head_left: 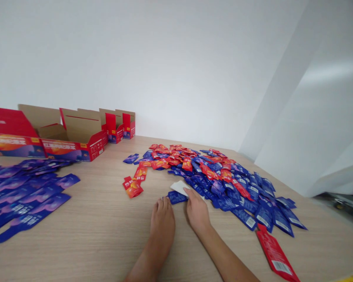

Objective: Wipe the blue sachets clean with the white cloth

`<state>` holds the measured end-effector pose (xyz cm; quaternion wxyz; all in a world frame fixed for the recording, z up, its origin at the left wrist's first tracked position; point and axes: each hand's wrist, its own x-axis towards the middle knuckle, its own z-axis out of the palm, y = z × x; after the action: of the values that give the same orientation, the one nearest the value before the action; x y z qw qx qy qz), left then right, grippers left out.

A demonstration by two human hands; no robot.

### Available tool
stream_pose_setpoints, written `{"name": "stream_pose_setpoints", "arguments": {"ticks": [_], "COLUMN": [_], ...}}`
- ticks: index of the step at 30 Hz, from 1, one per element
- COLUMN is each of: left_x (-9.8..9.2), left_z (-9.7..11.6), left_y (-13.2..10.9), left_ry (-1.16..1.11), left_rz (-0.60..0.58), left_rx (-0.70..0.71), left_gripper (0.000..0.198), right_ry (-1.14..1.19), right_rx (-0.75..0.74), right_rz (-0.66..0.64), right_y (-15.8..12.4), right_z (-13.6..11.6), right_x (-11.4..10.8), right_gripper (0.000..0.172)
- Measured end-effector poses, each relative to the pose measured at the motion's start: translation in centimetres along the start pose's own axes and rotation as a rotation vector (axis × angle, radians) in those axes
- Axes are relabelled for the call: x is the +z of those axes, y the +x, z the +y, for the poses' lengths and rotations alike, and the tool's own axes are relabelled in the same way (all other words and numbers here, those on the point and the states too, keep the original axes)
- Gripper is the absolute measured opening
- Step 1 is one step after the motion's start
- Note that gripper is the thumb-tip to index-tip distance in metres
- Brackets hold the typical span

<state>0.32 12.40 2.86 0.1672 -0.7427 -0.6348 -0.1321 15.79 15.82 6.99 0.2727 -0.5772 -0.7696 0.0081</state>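
A blue pouch (pixel 176 197) lies on the table between my hands. My left hand (pixel 162 220) is closed at the pouch's left end, its fingertips curled and partly hidden. With my right hand (pixel 197 210) I grip a folded white tissue (pixel 180 187) right above the pouch; whether it touches the pouch I cannot tell. Beyond my right hand spreads a large heap of small pouches, blue ones (pixel 194 180) mixed with red ones (pixel 187 163). Two red pouches, the nearer one (pixel 133 188) tilted, lie a little beyond my left hand.
Blue pouches (pixel 26 196) overlap in rows at the left. Behind them, open red cardboard boxes (pixel 67 147) stand along the wall (pixel 176 70). A larger red pouch (pixel 275 252) lies at the right front on the wooden table (pixel 106 235).
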Motion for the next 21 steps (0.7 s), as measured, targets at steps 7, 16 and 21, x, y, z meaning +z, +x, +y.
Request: {"name": "stream_pose_setpoints", "arguments": {"ticks": [7, 16, 21], "left_x": [0.0, 0.5, 0.3], "left_z": [0.1, 0.1, 0.2], "left_y": [0.0, 0.0, 0.2], "left_ry": [-0.026, -0.01, -0.006], "left_rz": [-0.011, -0.007, 0.0], "left_rx": [0.007, -0.008, -0.006], "left_gripper": [0.045, 0.046, 0.045], "right_ry": [0.067, 0.016, 0.086], "right_rx": [-0.21, 0.032, -0.134], "right_rz": [-0.115, 0.025, -0.018], "right_y": [0.6, -0.2, -0.2], "right_z": [-2.4, 0.9, -2.5], "right_x": [1.8, -0.5, 0.8], "right_gripper": [0.064, 0.06, 0.058]}}
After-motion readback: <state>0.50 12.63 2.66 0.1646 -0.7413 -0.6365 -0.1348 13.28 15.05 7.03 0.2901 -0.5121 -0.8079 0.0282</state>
